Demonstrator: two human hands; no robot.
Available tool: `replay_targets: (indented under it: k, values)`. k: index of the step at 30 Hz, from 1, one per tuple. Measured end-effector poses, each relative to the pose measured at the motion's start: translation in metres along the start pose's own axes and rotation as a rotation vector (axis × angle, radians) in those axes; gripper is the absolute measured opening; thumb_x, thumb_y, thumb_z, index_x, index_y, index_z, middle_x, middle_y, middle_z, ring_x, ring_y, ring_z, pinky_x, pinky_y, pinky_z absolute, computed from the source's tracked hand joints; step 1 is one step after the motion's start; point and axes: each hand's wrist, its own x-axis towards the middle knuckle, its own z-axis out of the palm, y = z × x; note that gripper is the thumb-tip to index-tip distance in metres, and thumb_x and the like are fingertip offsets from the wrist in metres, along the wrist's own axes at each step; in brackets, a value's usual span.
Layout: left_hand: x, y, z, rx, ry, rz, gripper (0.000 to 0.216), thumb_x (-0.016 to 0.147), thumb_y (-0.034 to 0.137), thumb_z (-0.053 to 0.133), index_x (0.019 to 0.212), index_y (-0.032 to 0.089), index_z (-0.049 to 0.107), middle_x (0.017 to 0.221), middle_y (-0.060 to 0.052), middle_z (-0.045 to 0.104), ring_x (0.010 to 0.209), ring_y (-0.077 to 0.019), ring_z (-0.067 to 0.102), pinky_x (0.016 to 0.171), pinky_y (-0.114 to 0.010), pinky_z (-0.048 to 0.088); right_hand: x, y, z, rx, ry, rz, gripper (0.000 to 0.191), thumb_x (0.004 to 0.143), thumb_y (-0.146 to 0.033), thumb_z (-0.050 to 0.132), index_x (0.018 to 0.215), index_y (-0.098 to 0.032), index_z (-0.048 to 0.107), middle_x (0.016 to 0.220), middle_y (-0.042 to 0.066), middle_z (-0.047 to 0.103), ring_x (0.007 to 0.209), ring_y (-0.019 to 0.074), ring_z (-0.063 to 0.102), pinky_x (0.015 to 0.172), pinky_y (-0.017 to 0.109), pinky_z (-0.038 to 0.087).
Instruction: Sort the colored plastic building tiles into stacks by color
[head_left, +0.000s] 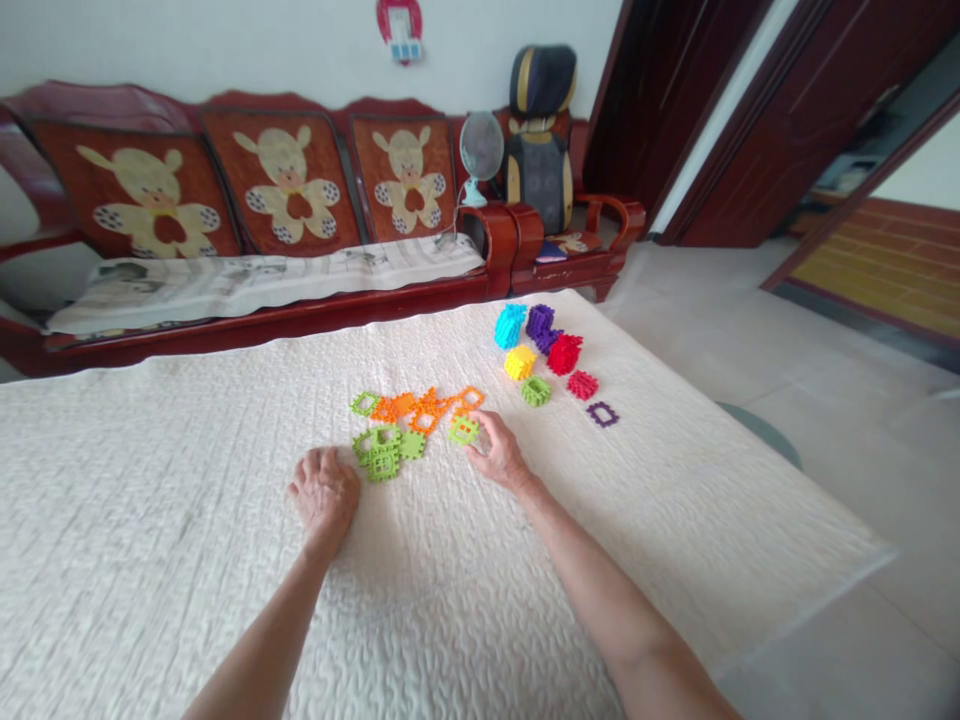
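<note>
Between the thumb and fingers of my right hand (498,452) is a green toothed square building piece (464,431), held at the edge of a loose group of orange toothed pieces (426,412). My left hand (327,492) leans on the quilted cover with its fingers bent and apart, and I see nothing in it. Just right of it lies a small cluster of green toothed pieces (383,462), some overlapping. A single green frame piece (365,404) lies at the left end of the orange ones.
Toward the right stand stacks of toothed pieces: light blue (510,326), purple (541,327), red (565,354), yellow (520,363) and green (536,391). A purple frame piece (602,414) lies near them. Beyond the white quilted cover (187,520) is a wooden sofa (360,290).
</note>
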Motion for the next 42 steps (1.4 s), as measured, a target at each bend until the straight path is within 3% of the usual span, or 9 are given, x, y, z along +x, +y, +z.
replay_targets:
  k: [14,24,42]
  values:
    - [0.0001,0.0003,-0.0015,0.01,-0.022,-0.002,0.036,0.093,0.03,0.039,0.12,0.021,0.06,0.133,-0.011,0.057,0.123,-0.031,0.047,0.098,-0.048,0.039,-0.0014,0.0015,0.0055,-0.097,-0.078,-0.001,0.052,0.076,-0.014,0.068,0.126,-0.02,0.055,0.121,0.013,0.063,0.115,0.0274,0.058,0.102,0.045,0.049]
    - [0.0013,0.001,-0.0013,0.025,-0.038,-0.02,0.037,0.094,0.03,0.04,0.123,0.019,0.061,0.138,-0.013,0.057,0.127,-0.0337,0.047,0.1,-0.051,0.04,-0.0046,0.0029,0.0031,-0.085,-0.116,0.032,0.061,0.074,-0.011,0.066,0.131,-0.024,0.05,0.123,0.011,0.058,0.117,0.0279,0.056,0.103,0.045,0.048]
    - [0.0039,0.0001,0.0003,0.007,-0.048,-0.038,0.038,0.095,0.03,0.038,0.121,0.019,0.063,0.139,-0.015,0.057,0.128,-0.0381,0.049,0.1,-0.057,0.042,-0.0007,0.0035,-0.0028,-0.034,0.109,-0.047,0.051,0.076,-0.02,0.07,0.124,-0.027,0.053,0.114,0.008,0.063,0.108,0.0251,0.062,0.095,0.042,0.053]
